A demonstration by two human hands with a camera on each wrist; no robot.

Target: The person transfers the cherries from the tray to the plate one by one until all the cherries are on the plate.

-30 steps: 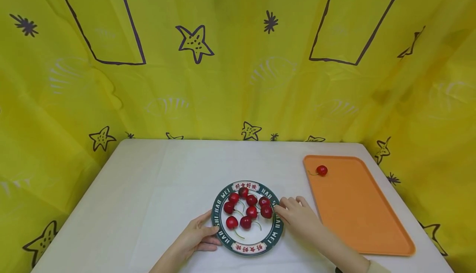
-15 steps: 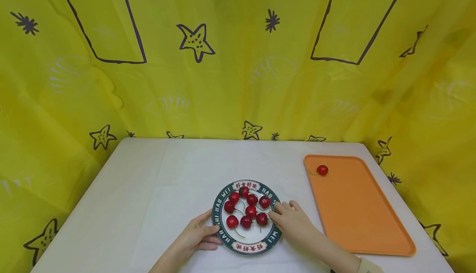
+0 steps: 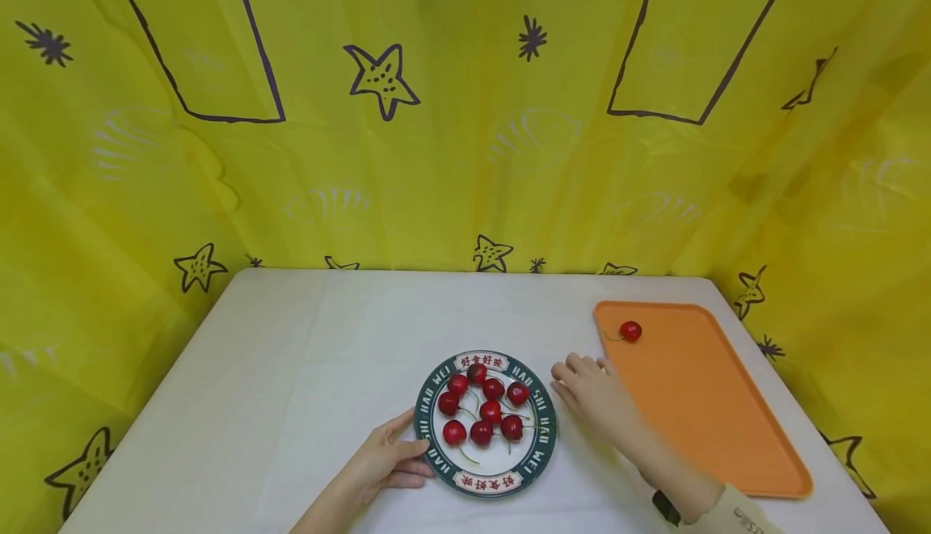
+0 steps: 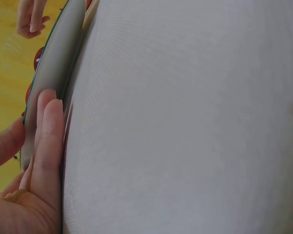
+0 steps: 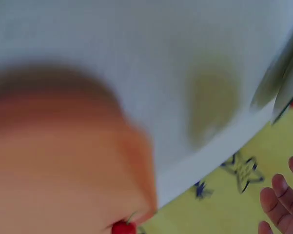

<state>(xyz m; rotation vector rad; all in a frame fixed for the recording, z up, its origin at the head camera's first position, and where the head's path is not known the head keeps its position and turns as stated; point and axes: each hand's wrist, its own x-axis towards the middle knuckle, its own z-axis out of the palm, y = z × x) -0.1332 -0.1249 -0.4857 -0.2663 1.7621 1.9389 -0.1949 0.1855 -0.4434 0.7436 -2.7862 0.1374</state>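
Note:
A round plate [image 3: 541, 437] with a green lettered rim sits on the table in the head view. Several red cherries [image 3: 482, 434] with stems are spread over its white middle. My left hand [image 3: 385, 461] holds the plate's left edge, thumb on the rim; the left wrist view shows the fingers [image 4: 48, 141] against its underside. Off the plate's right side, my right hand [image 3: 600, 397] hovers between plate and tray, its fingers loosely bent and nothing visible in them. The right wrist view shows its fingers [image 5: 283, 195] apart from everything.
An orange tray [image 3: 698, 405] lies on the right of the white table [image 3: 327, 340]. Near its far left corner is a single cherry [image 3: 630, 331] with a stem. A yellow patterned curtain [image 3: 451, 154] closes off the back and sides.
One cherry at the plate's right side has shifted toward the near side, by my right hand. That hand has since moved off the plate to the right. My left hand stays put.

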